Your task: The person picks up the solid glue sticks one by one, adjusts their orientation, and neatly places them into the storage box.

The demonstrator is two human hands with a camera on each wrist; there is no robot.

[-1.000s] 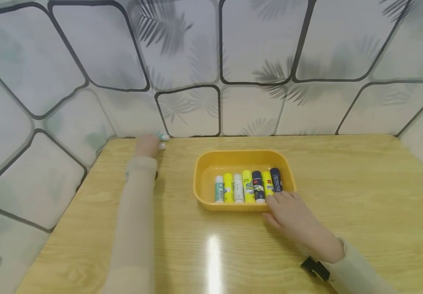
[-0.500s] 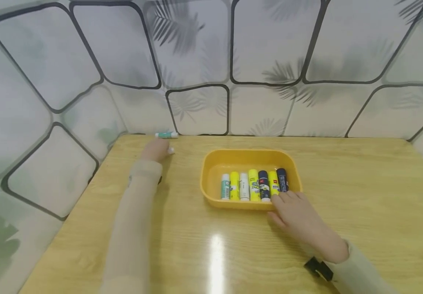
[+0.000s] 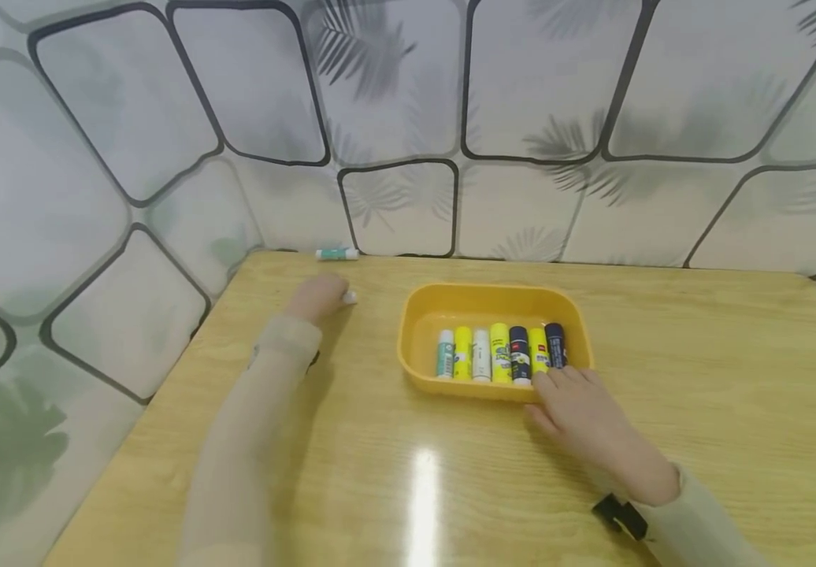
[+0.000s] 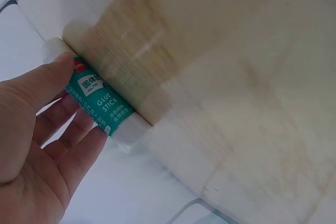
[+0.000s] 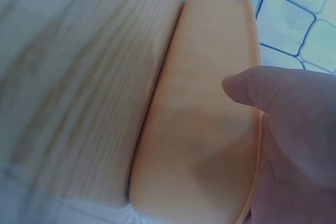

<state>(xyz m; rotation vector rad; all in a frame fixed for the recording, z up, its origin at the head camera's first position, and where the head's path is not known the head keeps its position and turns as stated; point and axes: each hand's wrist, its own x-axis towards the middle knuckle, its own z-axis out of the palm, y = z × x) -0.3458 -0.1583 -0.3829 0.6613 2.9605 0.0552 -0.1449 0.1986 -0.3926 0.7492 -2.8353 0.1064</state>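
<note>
My left hand (image 3: 317, 297) is over the table's back left part, holding a green-and-white glue stick (image 4: 102, 95) between thumb and fingers. In the head view the hand hides most of that stick; its white end (image 3: 350, 297) pokes out. My right hand (image 3: 585, 413) grips the front right corner of a yellow plastic basket (image 3: 418, 378). The right wrist view shows the thumb (image 5: 247, 90) on the basket's outer wall, with the other fingers over the rim. Inside, several glue sticks (image 3: 481, 356) in teal, yellow, white and navy lie side by side.
Another teal-and-white glue stick (image 3: 337, 254) lies by the back edge of the wooden table (image 3: 720, 378), close to the wall (image 3: 535, 87). The wall has a line-and-leaf pattern.
My left hand has drawn back from the wall with one glue stick, leaving the other at the back edge. The head view has swung left. The right hand keeps its grip on the basket.
</note>
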